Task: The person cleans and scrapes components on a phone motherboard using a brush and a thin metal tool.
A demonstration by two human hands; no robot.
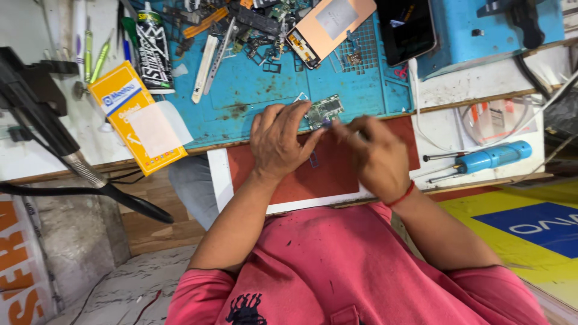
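Pink shirt cloth (pixel 355 271) fills the bottom of the view, and both forearms reach up from it to a red-brown pad (pixel 301 174) at the bench edge. Left hand (pixel 278 141) lies palm down with its fingers curled, the fingertips pinching a small green circuit board (pixel 324 111) that sits right where the pad meets the blue work mat (pixel 253 90). Right hand (pixel 373 153) is closed in a loose fist just beside the board; its fingertips meet near the board's lower edge, but whether they grip a tool or a tiny part I cannot tell — the knuckles hide it. Loose parts and metal strips (pixel 241 30) clutter the far side of the mat, a copper-backed phone panel (pixel 328 27) and a dark phone (pixel 406 27) lie beyond, and a blue screwdriver (pixel 490 157) rests on the right. My judgement: the board is held only by fingertips at the pad's edge, so a slip could flick it — or a tiny component — into the clutter or off the bench.
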